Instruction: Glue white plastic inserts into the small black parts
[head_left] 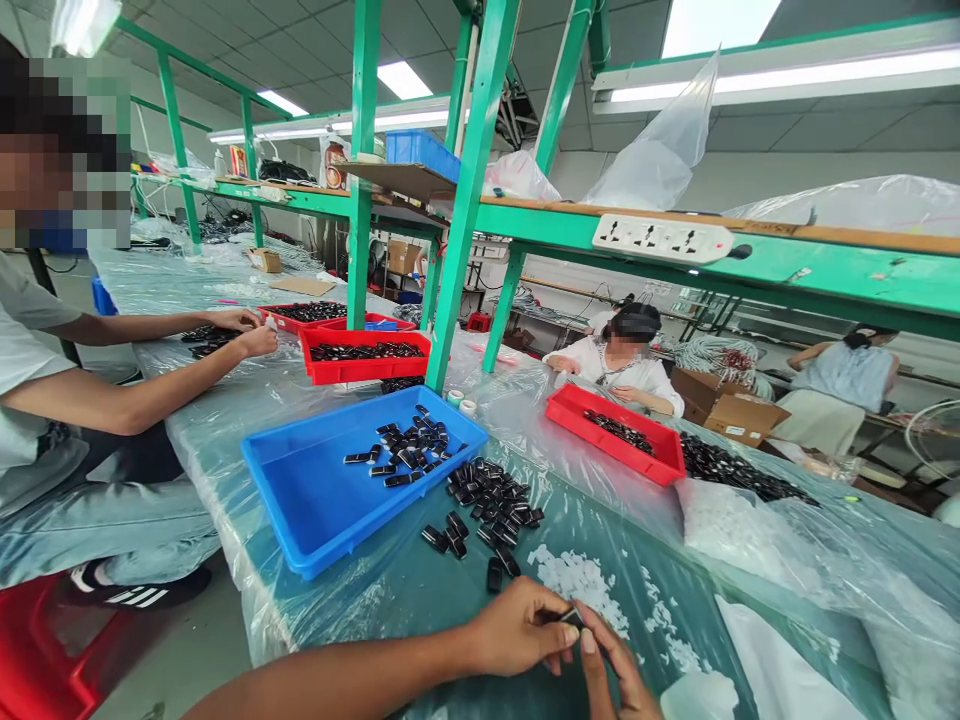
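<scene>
Low in the head view, my left hand (pixel 517 630) pinches a small black rectangular piece (pixel 572 618) with a shiny silvery edge between thumb and fingers. The fingers of my right hand (pixel 616 672) close on the near right side of the same piece; whether they also hold something small is hidden. Just beyond my hands lies a loose pile of similar black pieces (pixel 501 505). Small white bits (pixel 581 580) are scattered beside it. A blue tray (pixel 300 500) left of the pile has more black pieces gathered toward its right end.
Red trays (pixel 367 370) (pixel 660 465) with black pieces stand farther back. A green post (pixel 465 220) rises from the plastic-covered table, carrying a shelf with a power strip (pixel 660 238). A co-worker's hands (pixel 251 330) work at left; another person sits across. Clear plastic bags (pixel 750 530) lie at right.
</scene>
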